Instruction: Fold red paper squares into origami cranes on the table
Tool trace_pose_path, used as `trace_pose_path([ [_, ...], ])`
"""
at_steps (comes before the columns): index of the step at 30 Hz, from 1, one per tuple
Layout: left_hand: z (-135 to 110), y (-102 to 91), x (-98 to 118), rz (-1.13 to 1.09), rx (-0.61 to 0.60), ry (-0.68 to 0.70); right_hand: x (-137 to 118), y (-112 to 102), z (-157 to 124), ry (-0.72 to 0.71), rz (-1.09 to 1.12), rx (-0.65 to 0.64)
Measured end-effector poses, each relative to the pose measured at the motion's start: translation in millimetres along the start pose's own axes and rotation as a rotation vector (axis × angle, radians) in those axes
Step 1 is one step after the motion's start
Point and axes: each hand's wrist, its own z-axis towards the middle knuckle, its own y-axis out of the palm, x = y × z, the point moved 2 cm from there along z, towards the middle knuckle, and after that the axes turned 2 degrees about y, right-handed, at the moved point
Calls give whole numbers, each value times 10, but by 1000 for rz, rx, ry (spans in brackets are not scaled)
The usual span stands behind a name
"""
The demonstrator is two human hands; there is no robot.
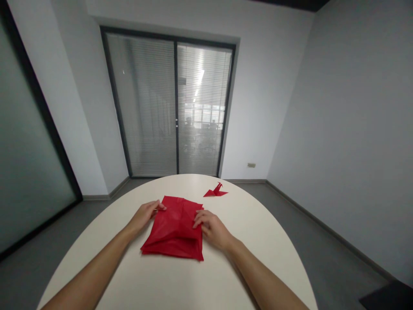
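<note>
Over our round table (155, 286), our forearms (97, 265) slant inward. Folded red paper (176, 221) lies between our left hand (146, 215) and right hand (213, 229), fingers bent over its edges; we cannot tell whether they pinch. A red crane (216, 193) sits far right.

The rounded cream table (174, 282) carries a folded red paper (176, 224); a red paper bird (217, 192) rests beyond the folded red paper, to its right.
</note>
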Motion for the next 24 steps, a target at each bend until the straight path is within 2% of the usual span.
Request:
trace_pose_path([
  [3,-29,60,22,133,14,38,21,74,-29,-49,-60,-112],
  [5,-83,171,103,220,64,174,42,59,-17,-48,-66,-109],
  [7,-170,343,172,332,26,323,128,-6,31,23,-76,-10],
  [8,-222,443,178,396,-60,345,203,-55,65,85,-92,77],
  [11,-388,675,82,568,-314,262,520,-239,175,307,-155,360],
  [12,-439,713,23,609,-376,218,639,-297,216,374,-171,395],
  [14,-522,730,-107,697,-473,159,857,-411,304,461,-205,428],
  [16,-573,700,-218,776,-542,193,1025,-511,410,476,-218,424],
  [20,-589,621,-323,855,-576,265,1223,-648,657,507,-210,420],
  [24,-565,606,-314,873,-565,271,1273,-651,827,524,-151,433],
])
